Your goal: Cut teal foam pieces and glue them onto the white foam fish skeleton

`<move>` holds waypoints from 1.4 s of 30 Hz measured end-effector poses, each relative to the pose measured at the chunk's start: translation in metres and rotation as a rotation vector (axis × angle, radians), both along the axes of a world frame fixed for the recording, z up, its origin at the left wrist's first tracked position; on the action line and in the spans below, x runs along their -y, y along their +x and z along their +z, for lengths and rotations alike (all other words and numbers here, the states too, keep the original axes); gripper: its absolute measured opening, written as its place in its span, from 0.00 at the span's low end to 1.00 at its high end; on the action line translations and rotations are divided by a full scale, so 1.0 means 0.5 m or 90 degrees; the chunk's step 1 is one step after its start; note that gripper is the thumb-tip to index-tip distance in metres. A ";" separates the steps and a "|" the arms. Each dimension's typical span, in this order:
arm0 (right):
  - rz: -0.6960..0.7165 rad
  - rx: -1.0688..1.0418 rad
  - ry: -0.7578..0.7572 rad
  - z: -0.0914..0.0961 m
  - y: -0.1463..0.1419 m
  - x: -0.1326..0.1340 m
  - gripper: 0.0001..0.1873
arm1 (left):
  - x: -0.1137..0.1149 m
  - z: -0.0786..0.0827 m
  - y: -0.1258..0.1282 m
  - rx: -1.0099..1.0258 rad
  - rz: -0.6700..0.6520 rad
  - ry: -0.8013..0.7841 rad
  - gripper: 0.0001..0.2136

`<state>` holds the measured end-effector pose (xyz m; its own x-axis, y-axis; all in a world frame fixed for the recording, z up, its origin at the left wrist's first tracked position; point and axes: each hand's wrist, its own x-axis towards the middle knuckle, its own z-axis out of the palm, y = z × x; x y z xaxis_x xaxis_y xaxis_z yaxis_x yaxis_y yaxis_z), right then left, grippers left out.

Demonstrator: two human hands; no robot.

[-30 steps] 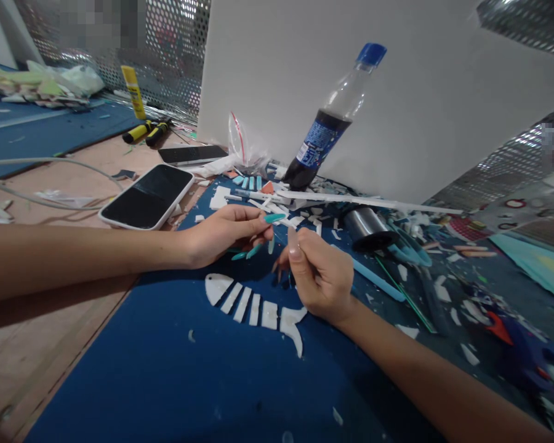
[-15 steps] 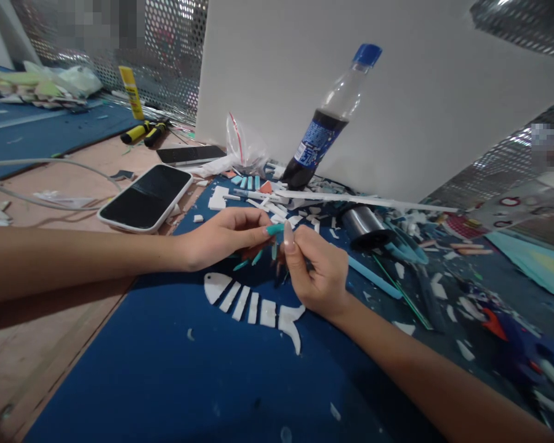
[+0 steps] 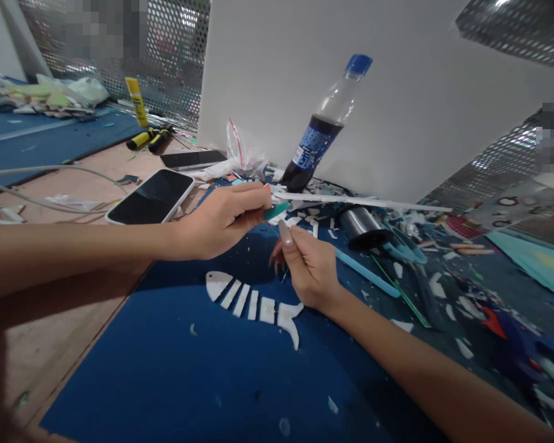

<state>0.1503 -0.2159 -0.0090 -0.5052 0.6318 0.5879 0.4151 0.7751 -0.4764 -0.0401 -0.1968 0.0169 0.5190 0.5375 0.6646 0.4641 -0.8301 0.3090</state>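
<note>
My left hand (image 3: pixel 226 218), with long teal nails, reaches over the blue mat (image 3: pixel 189 381). Its fingers are pinched together at the near end of a long white strip (image 3: pixel 364 202) lying among white scraps. My right hand (image 3: pixel 307 267) hovers just above the mat with its fingers curled in and the thumb pointing up; what it holds, if anything, is hidden. Below both hands lies a fish skeleton (image 3: pixel 253 304) made of white cut pieces, laid flat on the mat.
A cola bottle (image 3: pixel 325 126) leans against a white board (image 3: pixel 397 92). A metal cylinder (image 3: pixel 362 224) lies right of my hands. Two phones (image 3: pixel 151 197) (image 3: pixel 192 159), a plastic bag (image 3: pixel 242 151), a yellow glue stick (image 3: pixel 136 101) and yellow-handled tools (image 3: pixel 150 138) sit at the left. Coloured scraps litter the right.
My left hand has left the right hand and moved up and away to the white strip. My right hand has dropped slightly and stays over the mat.
</note>
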 end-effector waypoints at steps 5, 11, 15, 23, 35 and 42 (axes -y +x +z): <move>0.010 -0.030 -0.051 -0.007 0.003 -0.005 0.19 | 0.000 0.008 -0.001 0.028 0.006 0.016 0.09; 0.066 -0.099 -0.145 -0.005 0.006 -0.002 0.22 | 0.000 0.018 -0.002 0.020 -0.023 -0.001 0.09; 0.098 -0.129 -0.193 -0.006 0.008 -0.001 0.19 | 0.002 0.014 0.000 0.016 -0.041 -0.030 0.07; 0.010 -0.112 -0.119 -0.004 0.005 0.006 0.11 | -0.001 0.006 0.002 0.038 -0.028 -0.110 0.08; -0.063 -0.125 -0.094 -0.001 -0.003 0.002 0.09 | -0.028 -0.010 -0.005 -0.100 0.119 -0.106 0.11; -0.071 -0.133 -0.102 -0.002 -0.004 0.000 0.10 | -0.062 -0.045 -0.019 -0.344 0.263 -0.112 0.10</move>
